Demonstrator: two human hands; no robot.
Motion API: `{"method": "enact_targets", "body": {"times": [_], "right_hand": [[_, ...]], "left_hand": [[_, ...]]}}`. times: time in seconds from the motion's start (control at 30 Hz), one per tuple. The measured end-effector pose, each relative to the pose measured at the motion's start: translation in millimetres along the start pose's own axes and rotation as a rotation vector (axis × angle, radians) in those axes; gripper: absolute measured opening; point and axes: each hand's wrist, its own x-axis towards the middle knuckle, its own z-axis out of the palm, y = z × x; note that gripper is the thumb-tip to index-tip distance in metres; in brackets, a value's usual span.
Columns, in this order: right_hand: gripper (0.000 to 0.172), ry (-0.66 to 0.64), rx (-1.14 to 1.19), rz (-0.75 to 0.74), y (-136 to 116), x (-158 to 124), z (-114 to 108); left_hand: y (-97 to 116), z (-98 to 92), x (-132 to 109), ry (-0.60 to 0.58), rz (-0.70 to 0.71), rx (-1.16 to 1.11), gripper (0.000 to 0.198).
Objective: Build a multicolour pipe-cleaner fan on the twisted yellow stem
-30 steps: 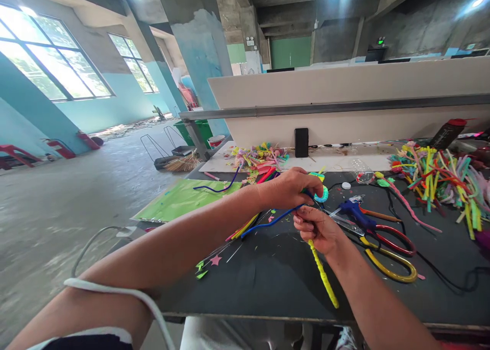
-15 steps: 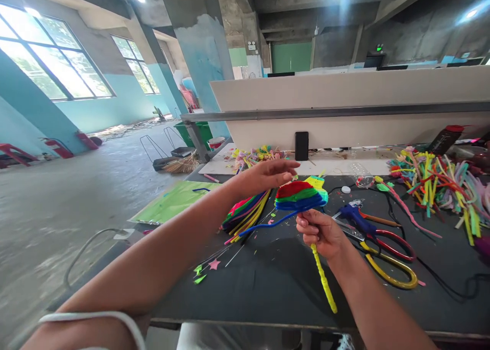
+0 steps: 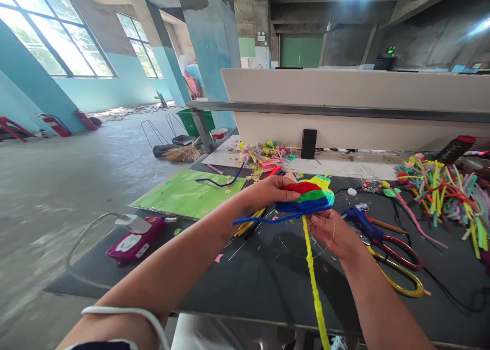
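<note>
A striped pipe-cleaner piece (image 3: 304,197) in red, green and blue, with a yellow star-like shape (image 3: 319,180) at its top right, is held above the table. My left hand (image 3: 273,191) is closed on its left end, thumb across the front. Beneath its lower right edge, my right hand (image 3: 331,232) pinches the piece; some fingertips are hidden. A yellow wrapped stick (image 3: 314,283) hangs down from it beside my right fingers. One loose blue pipe-cleaner end (image 3: 252,221) juts out to the left under my left wrist.
Scissors (image 3: 398,258) and a blue glue gun (image 3: 362,221) lie right of my right hand. Pipe-cleaner scraps (image 3: 440,186) heap at the far right. A phone (image 3: 309,144) leans at the back. Left are a green sheet (image 3: 179,192) and a purple power strip (image 3: 133,242).
My left hand has come down from above and closed on the striped piece's left end. My right hand has shifted off the stick to the piece's lower edge. The stick hangs lower.
</note>
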Motion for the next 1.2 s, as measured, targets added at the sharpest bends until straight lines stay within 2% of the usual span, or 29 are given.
{"method": "enact_targets", "body": {"times": [0.1, 0.33, 0.53, 0.63, 0.73, 0.93, 1.03, 1.2], "right_hand": [[0.043, 0.032, 0.009, -0.146, 4.3, 1.3, 4.6], [0.039, 0.151, -0.071, -0.340, 18.6, 9.6, 5.8], [0.021, 0.214, -0.251, -0.325, 28.4, 9.3, -12.8], [0.023, 0.181, -0.257, -0.188, 29.3, 4.9, -17.5], [0.024, 0.095, -0.218, -0.093, 27.8, 2.3, -11.5], [0.019, 0.079, -0.261, -0.179, 20.9, 4.9, 8.1], [0.023, 0.131, -0.263, -0.186, 16.7, 7.2, 8.4], [0.025, 0.330, -0.227, -0.203, 15.3, 13.5, 1.1]], "left_hand": [[-4.7, 2.8, -0.9, 0.010, 0.004, -0.059, 0.035], [-8.9, 12.6, 1.4, 0.032, 0.033, -0.078, 0.039], [-13.0, 14.1, 1.1, 0.018, 0.051, -0.158, 0.035], [-17.5, 14.7, 1.4, 0.003, 0.037, -0.172, 0.033], [-21.4, 15.0, 1.2, -0.021, 0.045, -0.191, 0.030], [-28.2, 15.1, 1.1, -0.010, 0.085, -0.282, 0.036], [-39.3, 11.9, 7.1, 0.068, 0.111, -0.391, 0.042], [-69.2, 2.8, 22.3, 0.268, 0.178, -0.584, 0.038]]}}
